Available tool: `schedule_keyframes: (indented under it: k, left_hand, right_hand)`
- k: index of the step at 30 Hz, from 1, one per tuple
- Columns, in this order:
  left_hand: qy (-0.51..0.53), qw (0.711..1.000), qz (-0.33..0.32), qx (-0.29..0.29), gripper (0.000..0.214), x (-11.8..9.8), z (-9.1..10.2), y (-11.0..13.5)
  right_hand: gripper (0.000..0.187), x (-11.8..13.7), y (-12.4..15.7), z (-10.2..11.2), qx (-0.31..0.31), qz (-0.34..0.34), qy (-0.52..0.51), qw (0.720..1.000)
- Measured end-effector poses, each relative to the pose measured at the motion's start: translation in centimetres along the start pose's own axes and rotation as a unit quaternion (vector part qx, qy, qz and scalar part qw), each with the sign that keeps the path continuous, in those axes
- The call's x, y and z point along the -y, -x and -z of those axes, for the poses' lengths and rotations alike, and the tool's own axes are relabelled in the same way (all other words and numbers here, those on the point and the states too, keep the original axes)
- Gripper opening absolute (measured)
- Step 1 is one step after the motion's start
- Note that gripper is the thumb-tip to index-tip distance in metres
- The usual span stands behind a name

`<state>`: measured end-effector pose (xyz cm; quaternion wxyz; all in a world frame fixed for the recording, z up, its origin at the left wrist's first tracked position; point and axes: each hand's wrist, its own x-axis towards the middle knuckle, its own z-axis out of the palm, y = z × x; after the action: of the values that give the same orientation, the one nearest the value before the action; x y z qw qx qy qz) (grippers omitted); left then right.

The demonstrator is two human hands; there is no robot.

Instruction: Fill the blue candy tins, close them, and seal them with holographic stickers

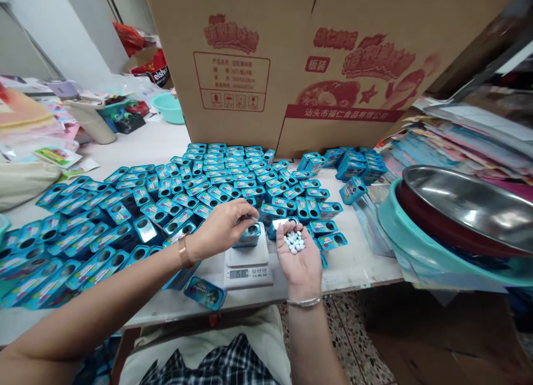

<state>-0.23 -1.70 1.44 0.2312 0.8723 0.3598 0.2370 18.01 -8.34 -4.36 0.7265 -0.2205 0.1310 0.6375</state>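
Note:
My left hand (227, 225) reaches in from the left with thumb and fingers pinched together, just above an open-topped blue tin (249, 236). What the pinch holds, if anything, is too small to make out. The tin stands on a white digital kitchen scale (249, 271), whose display appears to read 153.9. Palm up and cupped, my right hand (300, 267) holds a small heap of pale white and bluish candies (295, 241) to the right of the scale. Another blue tin (205, 293) lies at the table's front edge, left of the scale.
Many blue tins (216, 193) crowd the white table (353, 265) left of and behind the scale. A large cardboard box (275, 68) rises at the back. On the right, a metal bowl (470, 207) sits in a turquoise basin (400, 229), near stacked printed sheets (466, 135).

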Motion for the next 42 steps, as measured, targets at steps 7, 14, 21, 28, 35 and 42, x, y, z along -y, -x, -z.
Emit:
schedule_keyframes:
  k: [7,14,21,28,35,42]
  left_hand:
    - [0.012,0.997,-0.070,-0.004,0.020,-2.5,-0.9,-0.4]
    - [0.041,0.995,-0.093,-0.009,0.020,-3.6,-1.9,-1.0]
    - [0.025,0.999,-0.028,-0.028,0.021,-1.4,-0.1,-0.3]
    - [-0.111,0.994,-0.010,0.013,0.040,1.5,0.3,1.4]
    - [-0.147,0.975,-0.158,0.058,0.026,-3.5,-2.3,1.2]
    - [-0.120,0.980,-0.148,0.059,0.019,-2.8,-4.0,0.7]
  right_hand:
    - [0.028,-1.7,0.0,-0.3,0.018,-0.025,0.005,1.000]
    - [0.031,-2.1,0.9,-1.0,0.003,-0.055,-0.017,0.998]
    - [0.034,-0.3,1.8,-0.6,-0.038,-0.027,-0.032,0.998]
    - [0.031,0.8,1.9,-0.2,-0.057,0.011,-0.029,0.998]
    - [0.032,-2.8,1.8,-1.2,0.021,-0.089,-0.018,0.996]
    - [0.031,-3.3,1.6,-1.1,0.044,-0.132,-0.050,0.989]
